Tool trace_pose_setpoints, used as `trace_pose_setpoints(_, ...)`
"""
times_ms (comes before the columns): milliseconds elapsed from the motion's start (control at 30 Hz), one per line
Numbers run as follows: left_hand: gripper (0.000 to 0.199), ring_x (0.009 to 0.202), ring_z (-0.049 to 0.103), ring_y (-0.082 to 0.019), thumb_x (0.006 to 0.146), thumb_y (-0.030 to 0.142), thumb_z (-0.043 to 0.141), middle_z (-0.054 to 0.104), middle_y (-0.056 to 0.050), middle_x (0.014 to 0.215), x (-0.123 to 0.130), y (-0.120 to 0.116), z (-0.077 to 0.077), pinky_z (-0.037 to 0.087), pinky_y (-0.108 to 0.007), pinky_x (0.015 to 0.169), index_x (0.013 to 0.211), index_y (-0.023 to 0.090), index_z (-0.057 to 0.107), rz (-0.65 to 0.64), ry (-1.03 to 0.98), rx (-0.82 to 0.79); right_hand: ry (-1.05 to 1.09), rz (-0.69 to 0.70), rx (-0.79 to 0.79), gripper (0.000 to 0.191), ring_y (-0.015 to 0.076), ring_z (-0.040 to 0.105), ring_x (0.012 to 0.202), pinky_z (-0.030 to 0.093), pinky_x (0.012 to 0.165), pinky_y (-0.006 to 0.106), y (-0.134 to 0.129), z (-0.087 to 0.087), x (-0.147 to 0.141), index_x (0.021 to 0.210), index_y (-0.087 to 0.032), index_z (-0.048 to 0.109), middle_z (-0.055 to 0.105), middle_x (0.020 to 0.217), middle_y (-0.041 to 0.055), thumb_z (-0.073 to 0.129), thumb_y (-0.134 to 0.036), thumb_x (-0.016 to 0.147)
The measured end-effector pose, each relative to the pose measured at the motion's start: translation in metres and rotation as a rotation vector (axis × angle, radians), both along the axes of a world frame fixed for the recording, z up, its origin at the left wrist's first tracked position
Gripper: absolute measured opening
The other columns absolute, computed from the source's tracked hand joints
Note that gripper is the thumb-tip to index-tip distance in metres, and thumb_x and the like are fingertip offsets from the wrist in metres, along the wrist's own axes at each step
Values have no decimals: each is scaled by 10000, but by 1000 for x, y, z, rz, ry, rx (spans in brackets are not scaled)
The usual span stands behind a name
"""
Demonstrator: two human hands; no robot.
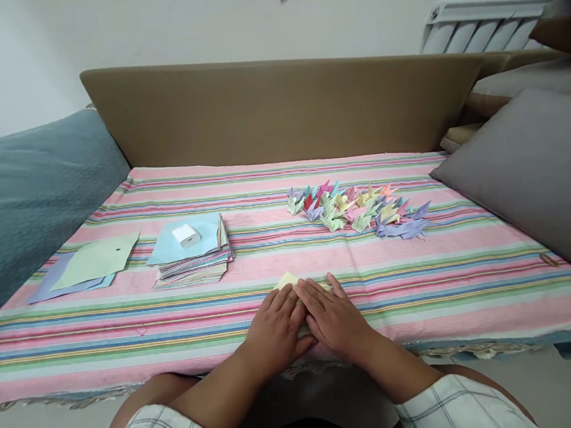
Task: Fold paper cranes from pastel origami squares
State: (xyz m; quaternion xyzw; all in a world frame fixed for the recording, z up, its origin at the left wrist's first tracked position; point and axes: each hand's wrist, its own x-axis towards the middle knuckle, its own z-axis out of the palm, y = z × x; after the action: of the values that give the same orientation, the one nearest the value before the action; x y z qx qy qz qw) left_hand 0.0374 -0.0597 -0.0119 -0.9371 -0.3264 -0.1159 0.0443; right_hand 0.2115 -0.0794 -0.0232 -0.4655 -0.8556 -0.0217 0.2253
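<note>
A small piece of pale yellow paper (286, 280) lies on the striped cloth close to the front edge, mostly hidden beneath my hands. My left hand (276, 327) rests flat over its left part, fingers stretched forward. Beside it, my right hand (335, 317) presses down on the right part, also with extended fingers. The two hands touch at the fingers. How the paper is folded under them cannot be seen. Farther back on the right stand several colourful folded paper cranes (358, 209) in a cluster.
At left is a stack of coloured paper (195, 267) with a white charger plug (186, 235) on top. Loose sheets (97, 262) lie left of it. A grey cushion (526, 173) borders the right, a blue-covered armrest (38, 195) the left, and a brown backrest (281, 111) the rear.
</note>
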Motion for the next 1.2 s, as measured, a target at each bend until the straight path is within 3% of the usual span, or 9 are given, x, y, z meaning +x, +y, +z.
trace_pose_setpoints(200,709,1279,392,-292,820,595,461,404,-129,1421,-1,-1,0,286,-430,1050,1365,149,375,20,5,11,-5,-74,-82,529,256,429,1267,195,1092,560,0,-3,12,1406,-159,301,477,1366,109,401,-179,887)
trace_pose_setpoints(400,654,1263,397,-298,803,596,486,412,-138,1411,-1,-1,1,291,-440,1033,1289,159,458,39,-7,-9,31,-95,-76,516,242,459,1241,315,1047,489,2,-5,13,1406,-140,299,524,1319,124,382,-177,899)
trace_pose_setpoints(733,701,1180,414,-312,650,588,647,422,-103,1401,6,8,15,350,-459,917,1205,191,488,71,20,-127,77,-115,7,495,208,482,1205,331,997,427,3,-8,11,1381,-138,328,571,1270,98,396,-167,892)
trace_pose_setpoints(967,881,1319,292,-337,657,679,593,405,-133,1414,-6,9,1,260,-487,1041,1342,168,378,106,-60,-116,6,-118,-45,379,221,469,1207,328,990,412,4,-2,11,1272,-183,495,552,1296,74,398,-231,908)
trace_pose_setpoints(1200,940,1320,293,-367,671,704,559,421,-140,1405,-25,10,4,185,-560,1070,1394,156,314,157,-24,-137,-51,-112,-32,370,242,447,1218,312,1000,427,1,0,8,1247,-225,539,519,1328,82,405,-356,929)
